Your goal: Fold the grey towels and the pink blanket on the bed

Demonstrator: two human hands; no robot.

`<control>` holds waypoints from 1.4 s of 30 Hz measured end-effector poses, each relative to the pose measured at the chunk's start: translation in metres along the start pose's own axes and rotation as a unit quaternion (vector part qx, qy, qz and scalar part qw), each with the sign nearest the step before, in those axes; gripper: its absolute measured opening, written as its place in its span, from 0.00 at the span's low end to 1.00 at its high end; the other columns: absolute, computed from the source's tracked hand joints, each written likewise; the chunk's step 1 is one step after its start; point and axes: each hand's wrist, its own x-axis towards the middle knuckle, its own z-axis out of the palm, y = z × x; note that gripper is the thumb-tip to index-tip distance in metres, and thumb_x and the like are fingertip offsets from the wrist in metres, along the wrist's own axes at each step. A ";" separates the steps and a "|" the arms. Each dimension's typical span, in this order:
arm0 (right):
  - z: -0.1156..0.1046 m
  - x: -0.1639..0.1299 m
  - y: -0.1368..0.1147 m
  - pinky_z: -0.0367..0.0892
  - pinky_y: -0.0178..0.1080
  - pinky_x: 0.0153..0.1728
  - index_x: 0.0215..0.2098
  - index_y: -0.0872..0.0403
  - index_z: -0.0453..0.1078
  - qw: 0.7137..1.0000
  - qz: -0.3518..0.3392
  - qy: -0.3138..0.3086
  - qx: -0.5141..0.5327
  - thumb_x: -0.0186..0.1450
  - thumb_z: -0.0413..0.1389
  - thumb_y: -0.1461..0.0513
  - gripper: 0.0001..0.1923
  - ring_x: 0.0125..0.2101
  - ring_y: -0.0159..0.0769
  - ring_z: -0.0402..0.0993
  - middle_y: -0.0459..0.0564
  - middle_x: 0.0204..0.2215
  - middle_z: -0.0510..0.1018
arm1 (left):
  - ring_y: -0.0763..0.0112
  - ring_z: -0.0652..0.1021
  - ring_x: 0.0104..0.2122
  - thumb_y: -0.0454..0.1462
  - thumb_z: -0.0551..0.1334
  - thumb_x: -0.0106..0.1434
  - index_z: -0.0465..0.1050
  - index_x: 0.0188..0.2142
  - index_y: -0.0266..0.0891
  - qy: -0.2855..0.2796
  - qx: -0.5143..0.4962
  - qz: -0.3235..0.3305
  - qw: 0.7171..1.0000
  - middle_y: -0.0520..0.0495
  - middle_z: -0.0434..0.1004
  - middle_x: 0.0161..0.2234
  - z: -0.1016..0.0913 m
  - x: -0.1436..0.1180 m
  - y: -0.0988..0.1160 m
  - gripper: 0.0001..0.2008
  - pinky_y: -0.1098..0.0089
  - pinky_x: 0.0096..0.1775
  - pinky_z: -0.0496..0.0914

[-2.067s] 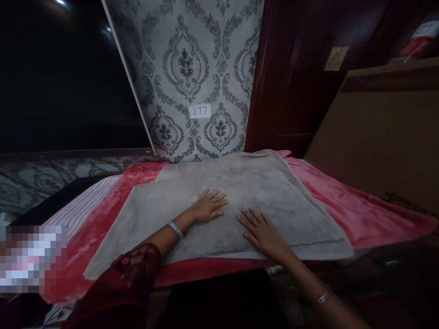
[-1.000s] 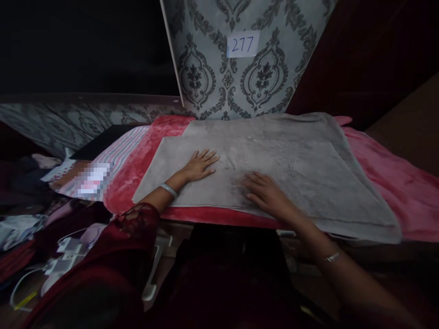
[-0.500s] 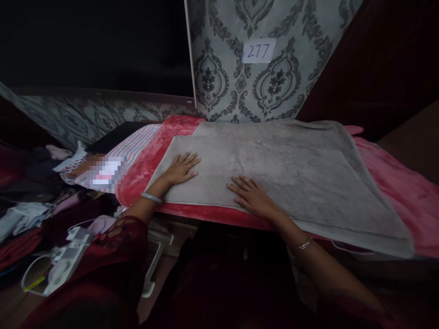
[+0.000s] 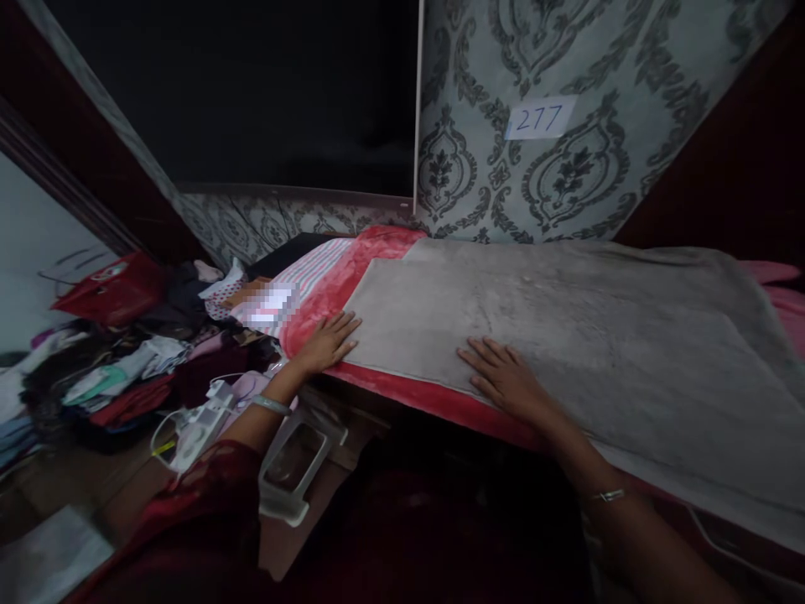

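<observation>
Where the grey cloth (image 4: 566, 335) lies spread flat over the red blanket (image 4: 327, 289) on the counter, both of the person's hands press down on it with no grip at all: fingers straight, palms flat, nothing held. The right hand (image 4: 506, 379) rests on the near part of the grey cloth, close to its front edge, fingers fanned toward the wall. The left hand (image 4: 328, 340) sits at the cloth's near left corner, partly on the red blanket that shows beyond the edge, fingertips touching the grey hem. Each wrist wears a thin bangle, the left bangle (image 4: 272, 405) pale, the right bangle (image 4: 607, 495) narrow and metallic. A dark red lace sleeve (image 4: 189, 512) covers the left upper arm.

Beyond the left hand, a striped cloth (image 4: 314, 260) lies under the red blanket's far left end. Below the counter's left end stands a white iron (image 4: 201, 424) with its cord, and just beside it a white frame with a clear panel (image 4: 295, 461). Further left, a heap of mixed clothes (image 4: 119, 377) spreads on the floor, with a red bag (image 4: 116, 289) at its back. Behind the counter, patterned grey wallpaper (image 4: 584, 176) carries a small label reading 277 (image 4: 541, 117), and a dark screen (image 4: 264, 92) fills the wall to the left.
</observation>
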 end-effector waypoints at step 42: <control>0.024 0.045 -0.076 0.66 0.55 0.59 0.48 0.48 0.79 0.974 -0.091 0.128 0.163 0.74 0.48 0.63 0.17 0.58 0.43 0.72 0.53 0.53 0.80 | 0.56 0.72 0.60 0.35 0.50 0.71 0.77 0.54 0.47 0.186 -0.061 0.099 0.976 0.42 0.76 0.58 0.038 -0.033 0.032 0.20 0.49 0.54 0.70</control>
